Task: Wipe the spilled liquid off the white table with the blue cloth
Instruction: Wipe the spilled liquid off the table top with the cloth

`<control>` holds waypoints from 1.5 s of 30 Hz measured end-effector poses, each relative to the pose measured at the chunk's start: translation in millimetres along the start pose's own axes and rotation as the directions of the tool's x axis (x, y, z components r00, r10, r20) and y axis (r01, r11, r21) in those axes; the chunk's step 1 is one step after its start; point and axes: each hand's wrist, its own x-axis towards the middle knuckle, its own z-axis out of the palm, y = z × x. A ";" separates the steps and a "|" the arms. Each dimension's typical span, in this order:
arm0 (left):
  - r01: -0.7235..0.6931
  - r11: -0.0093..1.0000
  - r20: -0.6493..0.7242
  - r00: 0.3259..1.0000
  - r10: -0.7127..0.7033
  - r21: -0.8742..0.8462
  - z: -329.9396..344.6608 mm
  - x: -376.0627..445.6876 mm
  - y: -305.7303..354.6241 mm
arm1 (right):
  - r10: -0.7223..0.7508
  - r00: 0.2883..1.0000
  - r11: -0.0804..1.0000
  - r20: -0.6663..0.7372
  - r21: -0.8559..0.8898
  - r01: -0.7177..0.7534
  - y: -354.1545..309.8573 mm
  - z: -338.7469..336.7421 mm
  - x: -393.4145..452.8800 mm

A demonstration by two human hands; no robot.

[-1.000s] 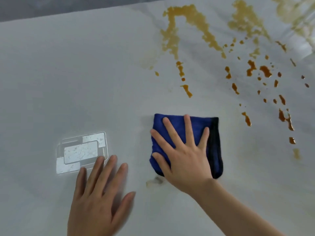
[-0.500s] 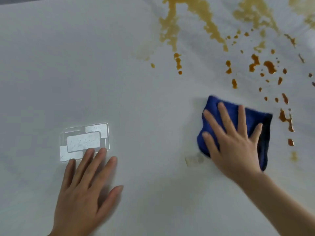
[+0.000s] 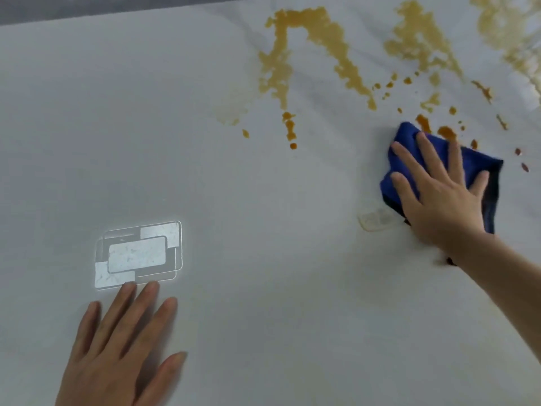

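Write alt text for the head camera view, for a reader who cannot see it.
A right hand presses a folded blue cloth flat on a white table, at the edge of orange-brown spilled liquid spattered across the far side. The left hand rests flat, near a bright rectangular light patch.

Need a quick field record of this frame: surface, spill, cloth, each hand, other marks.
surface: white table, far edge along the top left
spill: orange-brown liquid in streaks and droplets over the upper right, not yet wiped
cloth: folded blue cloth, flat on the table, top edge touching droplets
right hand: right hand pressed flat on the cloth, fingers spread
left hand: left hand flat on the table, holds nothing
other: bright rectangular light patch just beyond the left fingertips
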 end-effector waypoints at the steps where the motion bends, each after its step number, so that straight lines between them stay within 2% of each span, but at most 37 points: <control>1: 0.009 1.000 0.009 1.000 -0.009 -0.005 0.0 0.1 -0.1 | 0.045 0.999 0.999 0.017 0.009 -0.045 7.4 -0.2 -13.6; 3: 0.028 1.000 0.025 0.999 -0.028 -0.012 0.6 0.4 -0.7 | 0.066 0.997 0.997 0.041 0.031 -0.067 5.3 4.6 -49.2; 7: 0.029 1.000 0.010 1.000 -0.029 0.004 4.4 1.0 -0.8 | -0.168 0.982 0.985 0.082 -0.025 0.170 -36.3 18.2 -102.8; 9: 0.029 0.999 -0.009 1.000 -0.028 0.022 6.2 0.7 -0.9 | -0.231 0.968 0.971 0.096 -0.038 0.235 -45.5 18.8 -93.8; 11: 0.021 0.999 -0.019 1.000 -0.020 0.038 6.7 0.5 -1.0 | -0.261 0.964 0.964 0.043 -0.041 0.263 -40.6 16.6 -67.4; 13: 0.012 0.999 -0.012 1.000 -0.012 0.046 4.5 2.0 -0.3 | -0.228 0.974 0.973 -0.020 -0.047 0.227 -24.1 13.8 -38.8; 16: 0.024 0.999 0.006 1.000 -0.025 0.034 1.6 3.8 1.3 | -0.060 0.998 0.998 0.007 -0.015 0.061 4.4 5.0 -17.5; 22: 0.055 0.998 0.049 0.997 -0.054 -0.028 -1.4 6.5 2.4 | 0.083 0.993 0.996 0.079 0.028 -0.086 19.6 8.3 -75.1; 24: 0.034 0.999 0.046 0.998 -0.033 -0.029 -0.3 7.2 0.8 | 0.050 0.993 0.998 0.103 0.018 -0.052 4.7 12.6 -93.2; 27: 0.007 1.000 0.027 1.000 -0.007 -0.013 -0.4 7.0 0.0 | -0.128 0.983 0.991 0.131 -0.023 0.132 -31.8 10.5 -99.8; 32: 0.069 0.998 0.003 0.998 -0.069 -0.012 -2.1 10.2 8.6 | -0.288 0.949 0.950 0.127 -0.090 0.300 -97.4 6.2 -53.8; 36: 0.061 0.998 -0.018 0.998 -0.061 -0.008 -3.0 11.9 9.6 | -0.312 0.949 0.945 0.044 -0.086 0.315 -120.3 11.5 -19.9; 45: 0.065 0.996 -0.043 0.997 -0.067 -0.062 -10.3 26.1 3.4 | -0.314 0.945 0.944 0.087 -0.078 0.321 -121.9 7.8 -16.4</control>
